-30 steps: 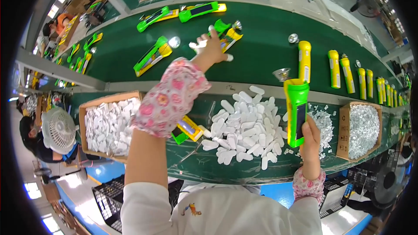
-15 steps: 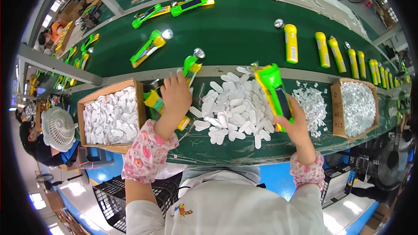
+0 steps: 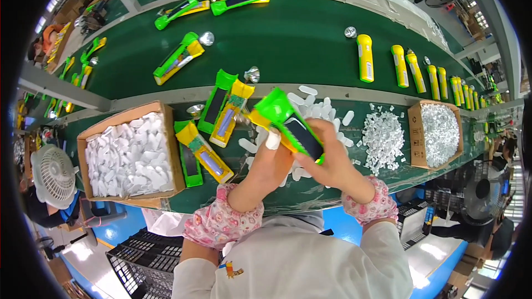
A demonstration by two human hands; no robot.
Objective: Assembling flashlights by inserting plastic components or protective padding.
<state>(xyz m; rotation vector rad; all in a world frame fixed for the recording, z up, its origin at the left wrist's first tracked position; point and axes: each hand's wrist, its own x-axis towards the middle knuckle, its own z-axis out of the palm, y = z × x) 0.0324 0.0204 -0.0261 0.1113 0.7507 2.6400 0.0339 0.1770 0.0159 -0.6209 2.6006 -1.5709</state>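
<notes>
Flashlight tilted; held between left fingers, right fingers

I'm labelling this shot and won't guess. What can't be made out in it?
All in the head view:
Held flashlight: underside, hidden by its own body.
Left hand: some fingertips, hidden behind the flashlight.
White pieces: some, covered by that hand and the right hand.
Far-right flashlights: details, too small.
</notes>
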